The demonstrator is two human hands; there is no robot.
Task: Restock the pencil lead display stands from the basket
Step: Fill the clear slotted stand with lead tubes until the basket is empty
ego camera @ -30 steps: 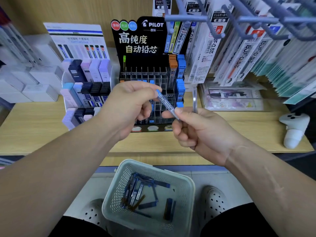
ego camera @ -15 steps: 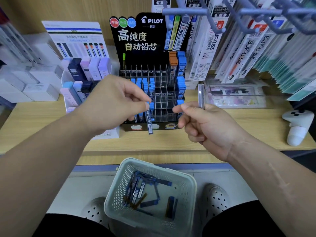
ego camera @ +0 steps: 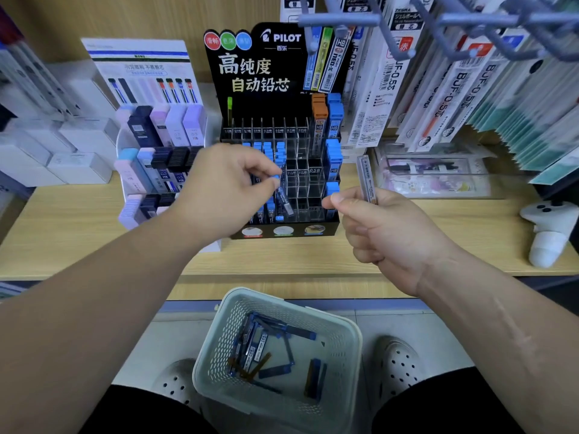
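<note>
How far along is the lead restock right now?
Done: blue-capped tubes fill left slots of the black stand. In hand: the left hand pinches a blue-capped tube at the stand; the right hand holds a clear tube. Left: middle slots stand empty, and loose tubes lie in the basket.

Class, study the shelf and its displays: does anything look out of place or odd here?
A white game controller rests on the wooden shelf at right, among stationery where it does not belong. On the black Pilot stand, one green tube stands alone at back left.
</note>
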